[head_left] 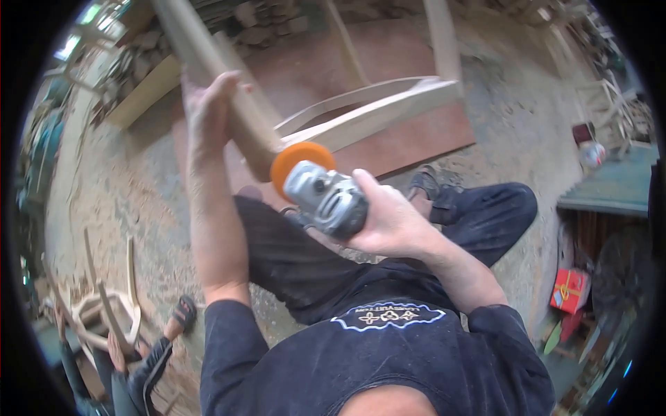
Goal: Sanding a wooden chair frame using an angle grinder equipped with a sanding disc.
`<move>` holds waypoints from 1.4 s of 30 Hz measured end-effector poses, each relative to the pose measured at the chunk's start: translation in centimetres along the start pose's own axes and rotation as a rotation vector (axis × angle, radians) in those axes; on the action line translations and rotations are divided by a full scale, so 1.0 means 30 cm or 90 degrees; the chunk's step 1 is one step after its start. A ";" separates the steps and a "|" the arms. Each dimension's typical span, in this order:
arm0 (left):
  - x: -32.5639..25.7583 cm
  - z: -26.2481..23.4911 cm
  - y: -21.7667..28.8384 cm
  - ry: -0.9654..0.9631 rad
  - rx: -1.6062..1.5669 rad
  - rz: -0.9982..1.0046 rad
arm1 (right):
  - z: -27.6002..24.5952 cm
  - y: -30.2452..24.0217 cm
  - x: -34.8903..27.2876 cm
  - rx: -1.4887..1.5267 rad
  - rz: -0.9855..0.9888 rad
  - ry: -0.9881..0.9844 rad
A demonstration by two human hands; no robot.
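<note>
The left hand (214, 104) has its grip clamped around a thick leg of a pale wooden frame (388, 113), the fingers mostly hidden behind the wood. The right hand (392, 218) has its grip clamped on the body of a grey grinder (326, 197), whose orange disc (318, 154) sits right at the near corner of the frame; whether it touches the wood I cannot tell. Disc and tool hide part of that corner.

The frame is in front of the person, above a reddish board (437, 132) on the dusty floor (510, 139). The person's bent legs flank the grinder, and a sandalled right foot (424, 184) is just beside the board's near edge.

Beyond the board lies a heap of wood scraps (267, 26), with a long yellowish plank (147, 91) to the left. At lower left, well apart, a co-worker's hand (116, 353) is at another wooden frame, one slim leg (130, 274) pointing up. On the right stand a greenish bench (610, 187) and, below it, a red box (569, 292) with a yellow ribbon.
</note>
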State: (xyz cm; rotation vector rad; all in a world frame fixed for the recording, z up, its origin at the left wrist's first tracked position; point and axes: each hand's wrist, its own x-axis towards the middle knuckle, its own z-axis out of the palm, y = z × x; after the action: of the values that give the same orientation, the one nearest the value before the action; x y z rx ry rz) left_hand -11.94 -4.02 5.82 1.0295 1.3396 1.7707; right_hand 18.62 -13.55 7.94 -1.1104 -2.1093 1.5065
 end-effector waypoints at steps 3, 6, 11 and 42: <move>-0.021 -0.003 0.020 0.008 0.031 -0.049 | -0.033 0.033 0.003 0.018 0.003 0.040; -0.014 -0.027 0.019 0.006 0.024 -0.033 | -0.075 0.064 0.001 0.013 0.034 0.068; 0.027 -0.090 -0.031 0.020 0.088 -0.082 | -0.182 0.089 -0.024 0.028 0.107 0.098; 0.044 -0.091 0.038 0.037 0.106 -0.082 | -0.112 0.101 0.027 0.021 0.034 0.100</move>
State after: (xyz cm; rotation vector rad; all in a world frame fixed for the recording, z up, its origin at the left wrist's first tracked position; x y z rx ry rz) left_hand -15.04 -4.33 6.75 0.9618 1.5759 1.6270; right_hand 21.49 -10.30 6.38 -1.2395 -1.9569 1.4225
